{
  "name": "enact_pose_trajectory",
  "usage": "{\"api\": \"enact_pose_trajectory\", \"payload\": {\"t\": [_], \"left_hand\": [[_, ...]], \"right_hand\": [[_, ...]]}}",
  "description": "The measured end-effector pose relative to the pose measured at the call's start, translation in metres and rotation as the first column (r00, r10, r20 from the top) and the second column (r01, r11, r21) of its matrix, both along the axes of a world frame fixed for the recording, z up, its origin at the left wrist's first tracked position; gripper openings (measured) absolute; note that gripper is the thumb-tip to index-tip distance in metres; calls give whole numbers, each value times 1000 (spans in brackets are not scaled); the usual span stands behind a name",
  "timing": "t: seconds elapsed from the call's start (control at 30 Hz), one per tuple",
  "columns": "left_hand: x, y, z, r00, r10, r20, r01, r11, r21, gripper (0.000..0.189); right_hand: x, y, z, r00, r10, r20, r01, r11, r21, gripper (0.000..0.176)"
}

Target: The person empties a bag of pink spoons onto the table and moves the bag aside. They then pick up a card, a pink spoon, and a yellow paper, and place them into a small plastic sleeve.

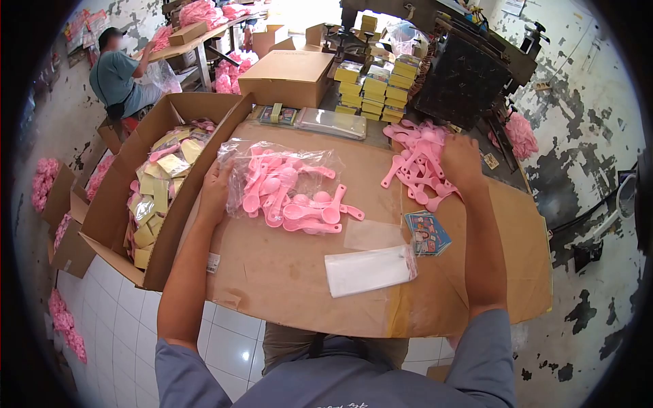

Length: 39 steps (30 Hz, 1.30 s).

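Observation:
My left hand (216, 187) is closed on the left edge of a clear plastic bag (235, 153). Pink plastic measuring spoons (272, 180) lie partly inside that bag and spill from its mouth onto the cardboard-covered table (265, 272). At the right, my right hand (464, 162) rests against a second heap of pink spoons (422, 163); its fingertips are hidden, so I cannot see whether it grips any. Between my arms lie a stack of clear plastic sleeves (371, 270) and a small fan of printed cards (427, 233).
An open carton (231, 132) of packed pouches stands on the left. Behind the table are a closed box (286, 71), stacks of yellow-edged cards (374, 88), a clear-wrapped pack (332, 122) and a dark machine (462, 75). A person (119, 75) sits at the far left.

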<state>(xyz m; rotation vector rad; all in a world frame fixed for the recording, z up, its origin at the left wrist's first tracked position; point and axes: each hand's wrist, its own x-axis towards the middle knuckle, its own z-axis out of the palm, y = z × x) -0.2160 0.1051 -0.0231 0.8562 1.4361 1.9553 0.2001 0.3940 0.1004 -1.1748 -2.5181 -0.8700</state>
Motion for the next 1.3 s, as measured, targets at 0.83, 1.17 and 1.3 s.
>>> {"api": "enact_pose_trajectory", "payload": {"t": [0.83, 1.17, 1.3], "left_hand": [[7, 0, 5, 999, 22, -44, -22, 1000, 2, 36], [3, -2, 3, 1000, -1, -13, 1, 1000, -6, 36], [0, -2, 0, 1000, -19, -17, 19, 1000, 1, 36]], "right_hand": [[-35, -17, 1, 908, 402, -121, -420, 873, -248, 29], [-90, -121, -60, 649, 710, -275, -727, 473, -498, 45], [-101, -104, -84, 632, 725, -274, -752, 489, -442, 33]]}}
